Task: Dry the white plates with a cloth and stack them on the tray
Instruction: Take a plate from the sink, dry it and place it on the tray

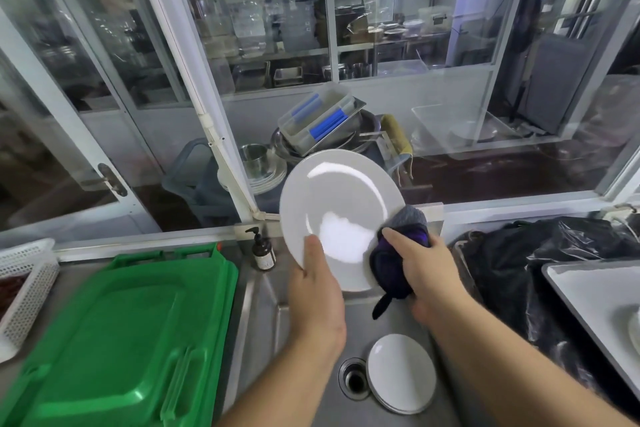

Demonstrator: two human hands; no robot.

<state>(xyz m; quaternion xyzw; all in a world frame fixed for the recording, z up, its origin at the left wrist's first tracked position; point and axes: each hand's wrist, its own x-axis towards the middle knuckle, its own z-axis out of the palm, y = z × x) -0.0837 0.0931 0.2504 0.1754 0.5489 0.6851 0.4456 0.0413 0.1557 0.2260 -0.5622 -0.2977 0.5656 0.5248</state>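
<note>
White plate [341,215] is gripped above the sink [301,350] by the left hand [317,291]; right hand [427,270] presses a dark cloth [391,270], hiding its rim. Tray [588,302] runs off frame.

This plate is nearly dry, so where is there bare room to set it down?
The tray at right shows bare surface left of the plate at its edge. The sink floor is crowded by the drain and small plates.
</note>
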